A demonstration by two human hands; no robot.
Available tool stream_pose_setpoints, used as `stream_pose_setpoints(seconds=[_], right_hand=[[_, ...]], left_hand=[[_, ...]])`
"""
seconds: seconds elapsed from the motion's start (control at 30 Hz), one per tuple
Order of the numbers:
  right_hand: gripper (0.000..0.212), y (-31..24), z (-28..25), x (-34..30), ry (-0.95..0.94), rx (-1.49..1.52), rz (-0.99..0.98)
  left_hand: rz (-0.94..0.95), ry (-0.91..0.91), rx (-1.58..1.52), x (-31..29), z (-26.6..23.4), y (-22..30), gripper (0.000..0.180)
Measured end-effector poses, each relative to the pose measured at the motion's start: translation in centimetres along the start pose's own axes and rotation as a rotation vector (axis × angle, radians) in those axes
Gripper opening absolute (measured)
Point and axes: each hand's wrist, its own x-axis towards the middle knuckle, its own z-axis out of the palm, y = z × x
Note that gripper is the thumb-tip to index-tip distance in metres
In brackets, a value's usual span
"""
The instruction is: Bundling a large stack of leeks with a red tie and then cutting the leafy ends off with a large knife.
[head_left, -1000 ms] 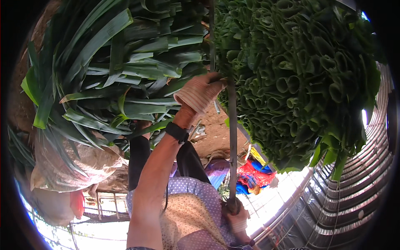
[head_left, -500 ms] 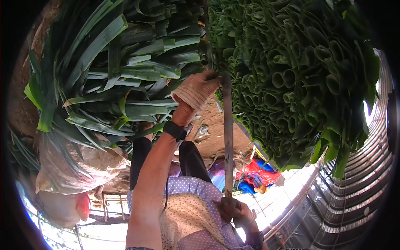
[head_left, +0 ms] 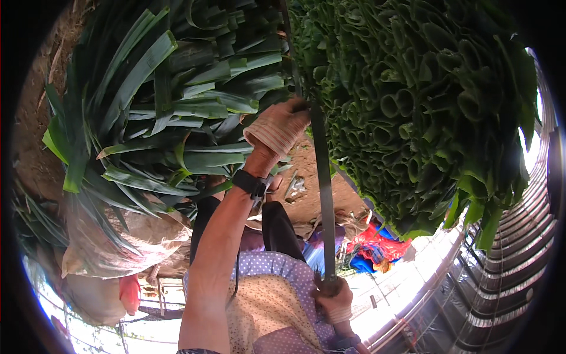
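A long, flat grey strap [head_left: 325, 200] runs from the lower middle up to my left hand. Beyond it, a dark strip continues to the top edge, along the border between two masses of leeks. My left hand [head_left: 282, 125], in a pale striped glove, is closed round the strap near that border. Lower down, my right hand [head_left: 335, 300], also gloved, grips the strap's near end, where some brown frayed matter shows. To the right bulges a packed bundle of leeks [head_left: 407, 112] with cut, hollow leaf ends facing me. Long loose leek leaves [head_left: 194, 109] spread out on the left.
Clear plastic sheeting [head_left: 118, 242] lies under the left leaves, near a white sack [head_left: 94, 298]. Red netting [head_left: 374, 251] and blue cloth lie on the ground right of my legs. Ribbed dark framework [head_left: 501, 253] curves along the right side. Bare brown soil [head_left: 300, 168] shows between the leeks.
My right hand has shifted slightly right with the strap's near end, so the strap slants more. My left hand keeps its grip in nearly the same place. The view has shifted slightly.
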Motion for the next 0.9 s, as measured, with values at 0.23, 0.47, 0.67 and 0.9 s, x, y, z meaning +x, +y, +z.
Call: stream_pose_setpoints(seconds=[0.23, 0.47, 0.67, 0.9], right_hand=[[0.059, 1.1, 2.3, 0.0, 0.113, 0.144, 0.115], [0.054, -0.6, 4.2, 3.3, 0.108, 0.284, 0.161], [0.033, -8.6, 3.3, 4.5, -0.111, 0.631, 0.138], [0.041, -4.8, 0.8, 0.8, -0.64, 0.884, 0.522]], left_hand=[[0.099, -0.014, 0.024, 0.2, -0.2, -0.9, 0.028], [-0.052, -0.035, 0.036, 0.5, -0.1, 1.2, 0.034], [0.122, 0.041, 0.103, -0.2, -0.6, 0.0, 0.032], [-0.068, 0.129, 0.11, -1.7, -0.7, 3.8, 0.026]])
